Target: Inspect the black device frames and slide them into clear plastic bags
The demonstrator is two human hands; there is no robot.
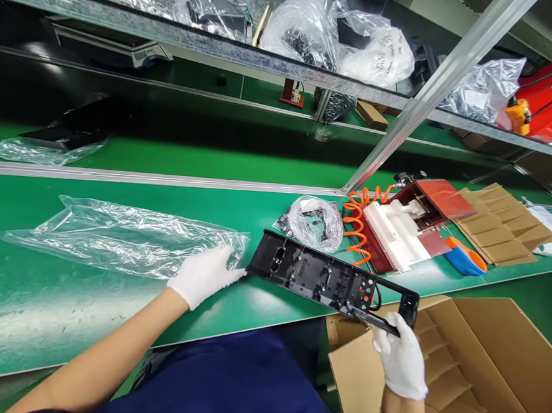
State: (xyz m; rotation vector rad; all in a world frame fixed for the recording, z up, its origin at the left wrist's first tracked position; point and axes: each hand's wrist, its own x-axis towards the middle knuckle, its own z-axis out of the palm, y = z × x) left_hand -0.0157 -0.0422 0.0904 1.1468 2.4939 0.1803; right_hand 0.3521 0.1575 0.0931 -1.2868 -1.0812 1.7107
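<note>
In my right hand (402,357), white-gloved, is the frame end of a long black plastic housing (318,274). The housing is tilted over the bench edge, its ribbed inner side facing up, with a black cable and small red and white spots near the cutout. My left hand (206,274), also gloved, has fingers apart; one fingertip is at the housing's left end, and whether it touches cannot be made out. Under and behind that hand a clear plastic bag (124,234) lies flat on the green bench (193,332).
A coiled orange air hose (355,221) runs beside a red and white fixture (396,232). Near it are a bag of small black parts (313,223) and a blue-orange roll (464,258). An open divided carton (486,356) stands at right. A metal shelf (221,38) crosses above.
</note>
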